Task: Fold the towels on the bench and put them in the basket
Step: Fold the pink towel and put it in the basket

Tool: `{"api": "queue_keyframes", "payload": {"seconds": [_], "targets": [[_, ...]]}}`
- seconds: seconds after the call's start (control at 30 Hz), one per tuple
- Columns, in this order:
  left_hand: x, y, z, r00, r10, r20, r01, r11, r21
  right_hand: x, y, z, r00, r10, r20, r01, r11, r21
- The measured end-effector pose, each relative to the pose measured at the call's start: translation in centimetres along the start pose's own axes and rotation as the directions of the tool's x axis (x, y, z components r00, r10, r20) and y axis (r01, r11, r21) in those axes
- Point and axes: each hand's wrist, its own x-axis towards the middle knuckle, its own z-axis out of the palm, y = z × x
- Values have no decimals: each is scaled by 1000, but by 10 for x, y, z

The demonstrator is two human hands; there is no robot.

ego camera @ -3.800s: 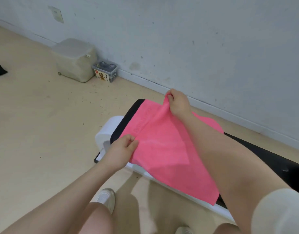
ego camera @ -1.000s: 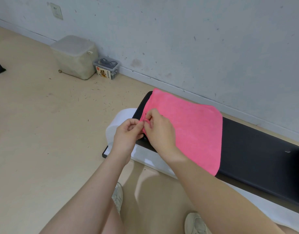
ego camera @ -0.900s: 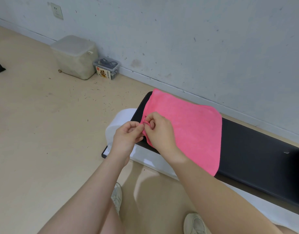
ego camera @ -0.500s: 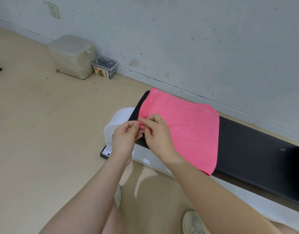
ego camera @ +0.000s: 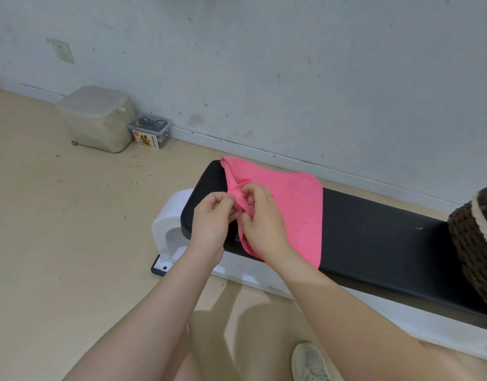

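Pink towel [ego camera: 294, 213] lies folded over the left end of the black padded worktop [ego camera: 379, 240], near the centre of the frame, its lower edge hanging slightly past the front of the pad. Both hands meet at the towel's left edge: the left hand [ego camera: 212, 224] pinches a bunched bit of the cloth between thumb and fingertips, and the right hand [ego camera: 264, 226], with a thin ring on one finger, has its fingers curled around the same raised fold just beside it. The two hands are touching or nearly so. At the right edge of the frame a dark woven basket [ego camera: 476, 248] with a pale rim stands on the worktop, well apart from the towel and only partly in view. On the beige floor at upper left, a pale lidded bin [ego camera: 96, 119] sits against the wall with a small clear box [ego camera: 151, 132] just beside it.
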Motion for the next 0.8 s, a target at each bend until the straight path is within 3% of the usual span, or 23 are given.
{"api": "queue_keyframes", "payload": {"seconds": [0.23, 0.43, 0.57, 0.63, 0.7, 0.8], "targets": [[-35, 27, 49, 998, 63, 3, -62, 990, -129, -33, 36, -78, 968, 139, -210, -173, 974, -150], [-47, 61, 75, 989, 122, -89, -144, 940, -311, -60, 66, -160, 874, 266, -408, -309, 950, -44], [-57, 74, 79, 984, 139, -116, -167, 942, -291, -72, 71, -205, 806, 310, -504, -363, 932, -7], [-66, 75, 79, 976, 161, -149, -191, 958, -212, -75, 72, -219, 745, 417, -520, -421, 899, 117], [-75, 75, 79, 962, 207, -176, -222, 972, -72, -76, 68, -226, 676, 601, -426, -419, 789, 449], [-88, 76, 80, 946, 291, -144, -267, 950, 163, -78, 55, -234, 654, 749, -110, -274, 369, 888]]}}
